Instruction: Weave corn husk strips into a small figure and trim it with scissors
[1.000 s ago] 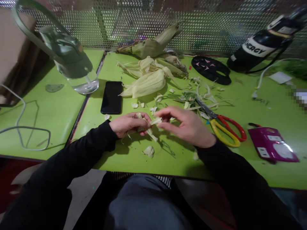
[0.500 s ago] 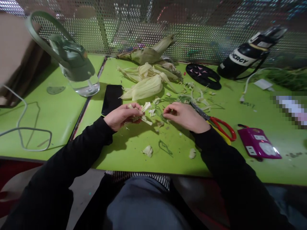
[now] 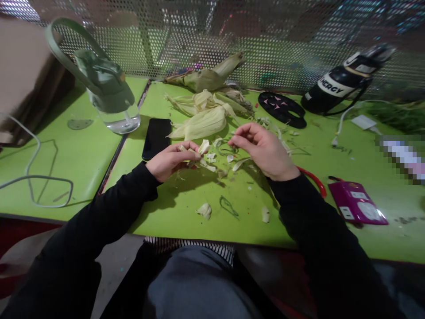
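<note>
In the head view, the left hand (image 3: 173,160) is closed around a small bundle of pale cream-green husk strips (image 3: 203,153), pinched between thumb and fingers, its ends sticking out toward the right hand (image 3: 267,150). That hand hovers apart from the bundle with thumb and fingertips drawn together near thin green wire (image 3: 229,148); whether they grip it, I cannot tell. Large pale-green dried corn husks (image 3: 206,120) lie just beyond both hands.

Scraps litter the glossy lime-green tabletop (image 3: 179,212), which a perforated metal mesh panel (image 3: 265,48) backs.

A black smartphone (image 3: 157,137) lies beside the left hand, with a sage-green, clear-based water bottle (image 3: 111,93) behind it. The right hand and sleeve partly cover red-handled scissors (image 3: 315,180); farther right lies a shiny purple plastic case (image 3: 358,203). A black, white-banded bottle (image 3: 335,86) leans near a black palette-shaped piece (image 3: 281,108).
</note>
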Available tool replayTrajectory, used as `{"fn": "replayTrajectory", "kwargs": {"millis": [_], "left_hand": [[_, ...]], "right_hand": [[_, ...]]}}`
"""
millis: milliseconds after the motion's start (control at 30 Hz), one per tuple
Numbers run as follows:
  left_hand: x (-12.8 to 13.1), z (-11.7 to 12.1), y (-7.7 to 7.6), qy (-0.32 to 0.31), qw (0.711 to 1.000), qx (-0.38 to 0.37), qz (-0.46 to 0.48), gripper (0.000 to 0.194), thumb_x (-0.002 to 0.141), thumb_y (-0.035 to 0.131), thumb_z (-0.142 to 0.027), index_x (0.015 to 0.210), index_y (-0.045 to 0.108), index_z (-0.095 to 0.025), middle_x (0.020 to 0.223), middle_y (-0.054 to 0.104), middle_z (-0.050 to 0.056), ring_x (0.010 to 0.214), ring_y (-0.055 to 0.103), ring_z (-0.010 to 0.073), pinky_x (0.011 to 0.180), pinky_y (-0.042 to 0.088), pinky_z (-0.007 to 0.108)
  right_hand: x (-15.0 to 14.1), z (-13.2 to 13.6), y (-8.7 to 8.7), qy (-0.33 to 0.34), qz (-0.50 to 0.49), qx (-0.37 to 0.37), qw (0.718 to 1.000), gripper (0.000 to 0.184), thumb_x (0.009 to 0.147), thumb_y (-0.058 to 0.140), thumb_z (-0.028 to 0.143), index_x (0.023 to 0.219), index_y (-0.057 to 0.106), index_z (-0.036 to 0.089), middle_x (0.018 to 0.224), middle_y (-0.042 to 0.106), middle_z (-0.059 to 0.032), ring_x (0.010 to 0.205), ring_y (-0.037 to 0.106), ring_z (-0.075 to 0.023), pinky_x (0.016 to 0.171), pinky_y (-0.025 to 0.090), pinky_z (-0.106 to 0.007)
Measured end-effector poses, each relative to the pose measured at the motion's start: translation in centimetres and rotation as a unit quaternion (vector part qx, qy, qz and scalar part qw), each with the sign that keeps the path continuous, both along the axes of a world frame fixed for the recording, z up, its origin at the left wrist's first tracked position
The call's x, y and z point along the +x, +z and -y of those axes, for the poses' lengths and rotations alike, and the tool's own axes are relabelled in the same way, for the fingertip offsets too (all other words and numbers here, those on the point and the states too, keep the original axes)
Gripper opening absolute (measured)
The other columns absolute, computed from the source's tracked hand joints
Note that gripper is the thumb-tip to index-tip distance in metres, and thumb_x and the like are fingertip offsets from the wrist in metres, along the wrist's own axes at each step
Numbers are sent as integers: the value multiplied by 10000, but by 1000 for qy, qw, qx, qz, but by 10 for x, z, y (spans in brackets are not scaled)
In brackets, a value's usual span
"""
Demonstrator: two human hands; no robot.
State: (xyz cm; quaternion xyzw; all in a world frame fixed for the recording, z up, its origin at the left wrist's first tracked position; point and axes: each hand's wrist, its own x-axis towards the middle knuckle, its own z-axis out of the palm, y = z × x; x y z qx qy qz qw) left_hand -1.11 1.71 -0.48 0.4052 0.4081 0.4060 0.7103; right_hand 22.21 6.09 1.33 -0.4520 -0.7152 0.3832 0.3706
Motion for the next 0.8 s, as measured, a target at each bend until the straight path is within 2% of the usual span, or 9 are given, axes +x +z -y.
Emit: {"fn": "replayTrajectory", "kwargs": {"millis": [167,267,333,433,533,667,733,800], "left_hand": [[6,7,5,-23,996,84,-3,124,707,723,-177,749,613,-137,1031,692,52,754,603,82,732,507,238],[6,8,6,-38,988,120,-90,112,717,727,-175,776,644,-128,894,699,37,721,597,85,709,479,234],[4,8,7,-37,984,113,-135,114,739,714,-178,817,649,-126,762,684,13,652,574,80,667,457,229],[2,7,9,-32,986,96,-136,85,766,678,-165,825,632,-124,679,670,1,624,582,82,662,461,228],[2,5,8,-13,985,97,-139,64,790,653,-166,820,609,-131,665,666,-1,618,590,83,665,472,227],[3,4,1,16,967,147,-205,101,798,650,-215,848,611,-137,657,647,-7,584,565,82,622,460,223],[3,5,-2,23,941,201,-273,127,800,645,-243,870,635,-138,643,630,-16,552,529,78,577,425,215],[4,7,-4,32,899,265,-348,138,809,626,-246,888,659,-139,663,640,-12,552,521,79,570,409,217]], "right_hand": [[-22,20,8,105,56,-3,993,155,845,669,337,886,625,194,844,681,-29,747,613,-165,692,472,-303],[-31,29,9,102,134,49,985,106,817,671,245,851,582,199,812,673,-20,721,604,-166,661,428,-296],[-30,30,10,105,157,61,980,123,817,670,249,845,559,204,804,665,-19,721,604,-172,655,416,-296],[-25,27,10,149,138,5,979,137,857,632,301,934,580,199,899,688,-47,807,640,-196,710,456,-316],[-21,25,12,152,193,-10,969,138,888,584,318,929,629,194,885,697,-54,778,631,-199,695,449,-324],[-22,35,16,133,252,96,954,151,904,566,280,792,606,187,801,661,-42,719,589,-173,660,414,-303],[-24,43,16,126,246,155,948,120,907,560,228,800,592,182,768,641,-28,688,574,-154,647,407,-287],[-26,51,15,124,249,212,937,95,906,561,188,816,590,175,734,622,-18,654,556,-143,630,401,-280]]}}
